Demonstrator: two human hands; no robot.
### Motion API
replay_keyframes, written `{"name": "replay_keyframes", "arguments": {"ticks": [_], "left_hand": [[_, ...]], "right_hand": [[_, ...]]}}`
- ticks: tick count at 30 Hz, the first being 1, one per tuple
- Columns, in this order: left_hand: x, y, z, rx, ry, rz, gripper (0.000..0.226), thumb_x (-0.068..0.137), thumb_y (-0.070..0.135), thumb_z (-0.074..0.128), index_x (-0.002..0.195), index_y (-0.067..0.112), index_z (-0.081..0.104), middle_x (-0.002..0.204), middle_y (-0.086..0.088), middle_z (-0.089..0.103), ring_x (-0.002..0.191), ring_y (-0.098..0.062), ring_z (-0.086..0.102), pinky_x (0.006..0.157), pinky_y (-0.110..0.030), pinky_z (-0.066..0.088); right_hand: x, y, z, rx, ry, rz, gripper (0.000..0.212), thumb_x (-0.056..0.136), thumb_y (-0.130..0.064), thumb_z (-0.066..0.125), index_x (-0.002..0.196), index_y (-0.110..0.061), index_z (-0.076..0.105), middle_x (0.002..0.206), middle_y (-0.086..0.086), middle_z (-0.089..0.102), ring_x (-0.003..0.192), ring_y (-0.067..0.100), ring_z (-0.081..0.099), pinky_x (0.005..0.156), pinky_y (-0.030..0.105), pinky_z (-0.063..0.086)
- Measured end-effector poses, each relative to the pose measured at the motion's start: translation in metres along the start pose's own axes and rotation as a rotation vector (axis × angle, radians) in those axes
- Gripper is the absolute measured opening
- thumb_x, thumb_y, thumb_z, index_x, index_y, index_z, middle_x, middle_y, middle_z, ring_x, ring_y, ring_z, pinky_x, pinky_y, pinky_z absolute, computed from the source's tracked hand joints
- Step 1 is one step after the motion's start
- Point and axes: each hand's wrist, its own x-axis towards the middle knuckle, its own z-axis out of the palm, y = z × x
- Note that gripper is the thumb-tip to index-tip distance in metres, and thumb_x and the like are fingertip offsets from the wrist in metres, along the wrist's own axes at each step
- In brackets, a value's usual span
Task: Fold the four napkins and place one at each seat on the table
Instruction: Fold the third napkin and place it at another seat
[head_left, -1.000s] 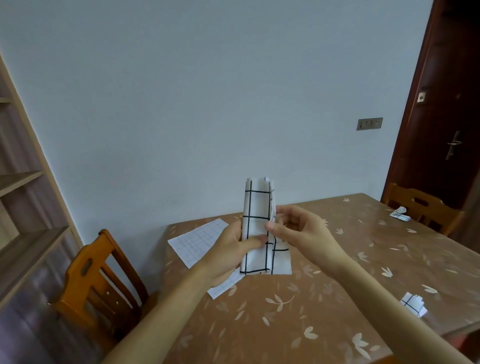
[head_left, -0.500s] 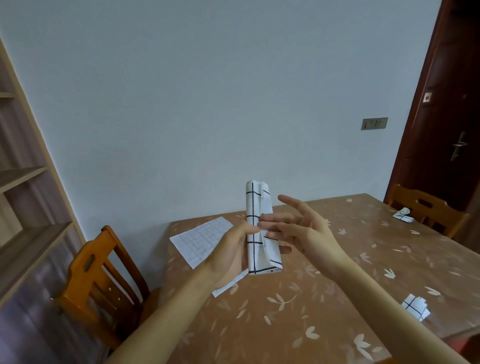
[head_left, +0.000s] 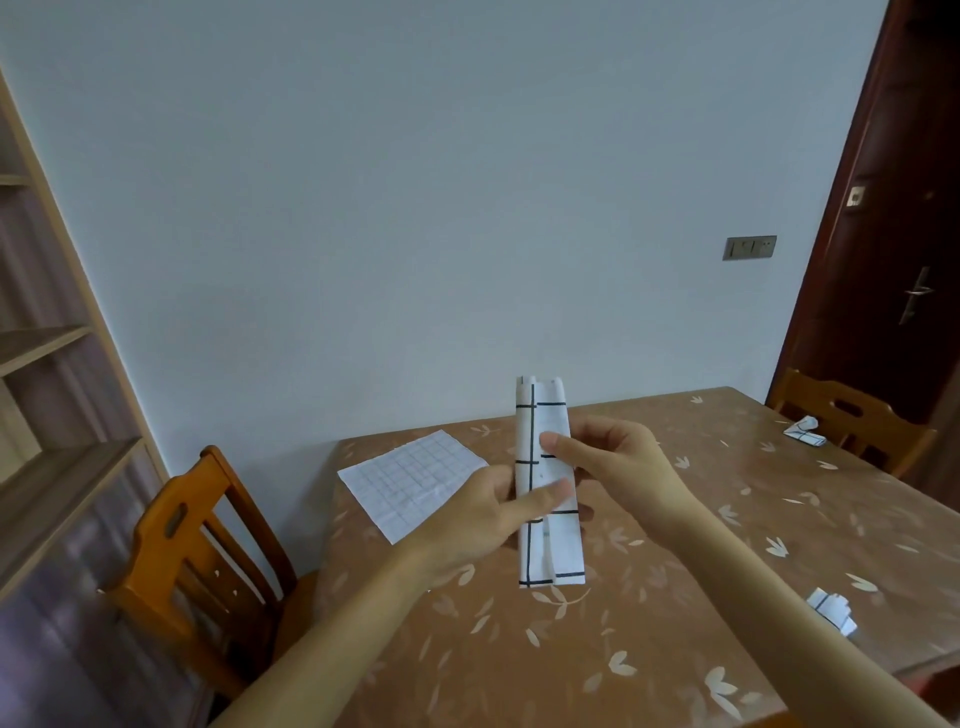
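A wooden shelf (head_left: 57, 358) stands at the far left, and the frame edge cuts it off. Next to it a chair (head_left: 192, 561) is pulled up to the table (head_left: 675, 597).

A flat napkin (head_left: 410, 483) lies open on the table's left end. The left arm comes up from the bottom and hides its near corner.

The left hand (head_left: 467, 525) is lifted above the table. Its thumb lies across the front of a long napkin (head_left: 563, 545), and its fingers go behind, where they can't be seen. This napkin is folded into a thin strip. It is white with black lines and stands up tall in the air, over the middle of the table.

The right hand (head_left: 621, 460) grips the same strip a bit higher up. Its thumb presses on the front and its fingers curl around the back. So both hands are grasping the strip.

Farther right, a small folded napkin (head_left: 834, 610) sits by the table's near right edge. Another one, the far napkin (head_left: 805, 432), lies at the far right end, in front of a second chair (head_left: 857, 415). Both are small in this view, so their folds look bunched, but that is hard to tell.

A light switch (head_left: 749, 248) is on the wall. A dark door (head_left: 893, 234) is at the right, partly cut off.
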Motion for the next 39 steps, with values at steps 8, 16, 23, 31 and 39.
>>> {"name": "replay_keyframes", "arguments": {"ticks": [8,16,23,31,39], "left_hand": [[0.003,-0.008,-0.012,0.031,0.299,0.083,0.033,0.104,0.035,0.049,0.105,0.013,0.073,0.099,-0.007,0.078,0.089,-0.019,0.076,0.071,-0.036,0.063],[0.001,-0.006,-0.004,0.088,0.239,0.115,0.025,0.096,0.031,0.065,0.121,0.028,0.063,0.098,0.004,0.079,0.088,-0.014,0.077,0.066,-0.034,0.063],[0.003,0.002,-0.01,-0.118,0.156,0.06,0.031,0.099,0.017,0.062,0.129,0.025,0.062,0.109,-0.018,0.075,0.092,-0.042,0.074,0.067,-0.043,0.06],[0.007,-0.002,-0.01,-0.212,0.193,0.05,0.027,0.097,0.013,0.062,0.123,0.011,0.065,0.12,-0.031,0.066,0.096,-0.047,0.069,0.077,-0.049,0.056],[0.005,-0.003,0.006,-0.016,0.141,0.13,0.029,0.098,0.022,0.063,0.126,0.031,0.061,0.11,-0.004,0.076,0.099,-0.021,0.075,0.083,-0.046,0.062]], "right_hand": [[-0.001,0.004,-0.005,-0.073,-0.033,-0.029,0.016,0.093,-0.025,0.068,0.092,-0.014,0.078,0.088,0.011,0.076,0.07,0.012,0.064,0.062,0.022,0.05],[-0.003,0.009,-0.007,-0.137,-0.055,-0.042,0.01,0.092,-0.022,0.07,0.096,-0.018,0.078,0.086,0.008,0.078,0.069,0.017,0.065,0.059,0.025,0.05],[-0.009,0.009,-0.012,-0.024,-0.026,-0.132,0.01,0.089,-0.016,0.073,0.094,-0.019,0.08,0.072,0.015,0.069,0.055,0.021,0.054,0.053,0.029,0.048],[-0.015,0.014,-0.011,-0.008,0.039,-0.182,0.009,0.084,-0.007,0.077,0.092,-0.01,0.079,0.088,0.017,0.076,0.088,0.047,0.069,0.078,0.062,0.055],[-0.014,0.023,-0.008,-0.076,0.099,-0.104,0.026,0.075,-0.034,0.085,0.092,-0.016,0.075,0.088,0.019,0.075,0.086,0.043,0.071,0.077,0.057,0.059]]}}
